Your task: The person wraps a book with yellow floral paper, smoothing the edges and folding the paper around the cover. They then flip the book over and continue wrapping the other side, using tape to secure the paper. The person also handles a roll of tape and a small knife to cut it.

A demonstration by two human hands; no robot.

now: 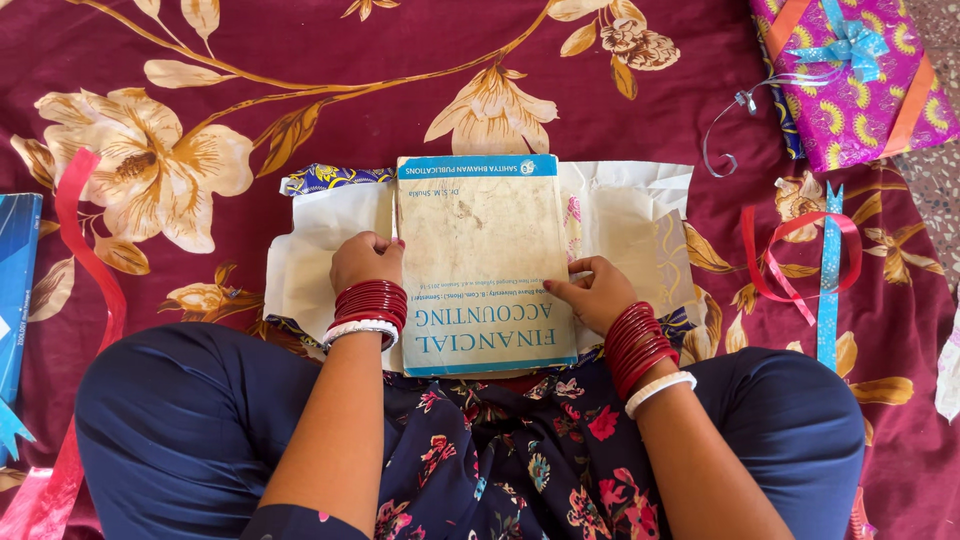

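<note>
A person sits cross-legged on a maroon floral bedspread (330, 50). The left hand (365, 258) has its grip curled closed over the left long edge of a worn book (485, 265) with blue bands. The right hand (592, 292), fingers loosely bent, presses the book's right edge without clasping it. The book lies directly ahead, between both hands and equally near each, long axis pointing away from the person, on unfolded wrapping paper (625, 215). Right of the book lie loose ribbons (800, 255); beyond them, a wrapped pink gift (850, 85).

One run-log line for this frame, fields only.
left hand: on book's left edge | right hand: on right edge | book: flat on wrapping paper | wrapped gift: far right
</note>
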